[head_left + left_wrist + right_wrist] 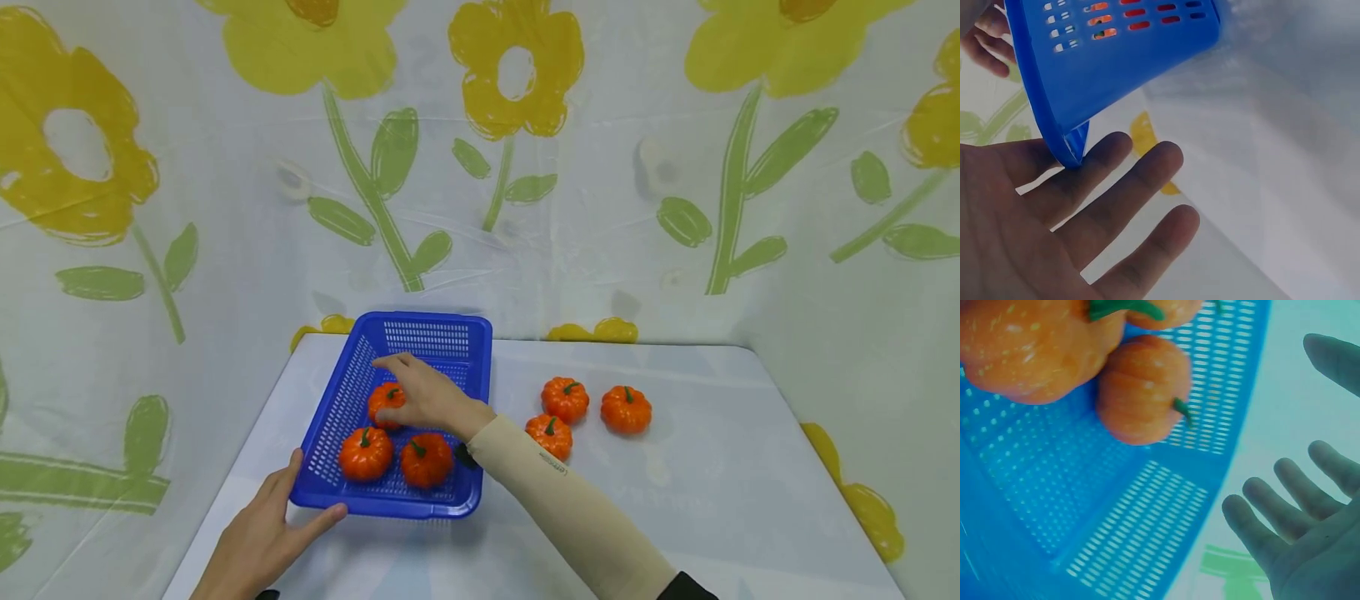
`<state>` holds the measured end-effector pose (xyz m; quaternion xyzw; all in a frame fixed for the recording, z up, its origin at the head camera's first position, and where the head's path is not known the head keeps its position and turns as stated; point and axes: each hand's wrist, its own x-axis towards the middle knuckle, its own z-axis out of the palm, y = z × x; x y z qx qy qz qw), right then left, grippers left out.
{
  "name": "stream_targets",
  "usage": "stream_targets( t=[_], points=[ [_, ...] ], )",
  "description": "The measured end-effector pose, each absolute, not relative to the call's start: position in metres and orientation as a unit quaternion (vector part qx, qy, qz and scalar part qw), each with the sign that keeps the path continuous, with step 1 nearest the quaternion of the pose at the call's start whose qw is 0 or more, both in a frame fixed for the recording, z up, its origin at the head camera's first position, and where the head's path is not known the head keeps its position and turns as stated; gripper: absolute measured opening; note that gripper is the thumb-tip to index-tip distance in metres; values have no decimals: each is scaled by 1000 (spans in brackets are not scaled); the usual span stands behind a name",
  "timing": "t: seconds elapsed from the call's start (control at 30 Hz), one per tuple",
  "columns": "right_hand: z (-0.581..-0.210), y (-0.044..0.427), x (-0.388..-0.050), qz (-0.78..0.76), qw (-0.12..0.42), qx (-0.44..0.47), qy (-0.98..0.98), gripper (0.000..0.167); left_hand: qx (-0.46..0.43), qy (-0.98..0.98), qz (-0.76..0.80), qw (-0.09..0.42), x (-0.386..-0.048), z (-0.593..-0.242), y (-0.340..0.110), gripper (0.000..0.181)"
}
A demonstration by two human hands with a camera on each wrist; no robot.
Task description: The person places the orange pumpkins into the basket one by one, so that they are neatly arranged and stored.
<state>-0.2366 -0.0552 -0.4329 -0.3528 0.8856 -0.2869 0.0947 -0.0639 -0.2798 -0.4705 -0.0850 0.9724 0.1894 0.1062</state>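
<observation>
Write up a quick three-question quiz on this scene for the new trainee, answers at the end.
1. Count: how many pumpkins show inside the blue basket in the head view?
2. True or false: in the head view, the pumpkins outside the basket lie to its left.
3. Short answer: what is over the basket's inside in the head view, partly hiding one pumpkin?

Key
1. Three.
2. False; the three loose pumpkins lie to its right, on the white table.
3. The person's right hand.

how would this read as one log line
left hand: at basket corner | right hand: open over basket | pumpkins: three inside, three on table
</observation>
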Motion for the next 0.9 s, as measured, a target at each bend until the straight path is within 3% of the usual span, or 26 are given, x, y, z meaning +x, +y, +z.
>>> stream_targets(
  t=[0.27, 0.67, 0.9],
  points=[
    [-423, -28, -217, -313, 54, -357, 878, 76, -99, 972, 188, 106, -67, -472, -276, 121],
    [-443, 31, -188, -411, -7, -283, 866, 73, -115, 967, 198, 115, -67, -473, -277, 128],
    [-473, 66, -178, -411, -49, -222, 883, 71, -117, 965, 199, 121, -69, -475, -277, 128]
  ],
)
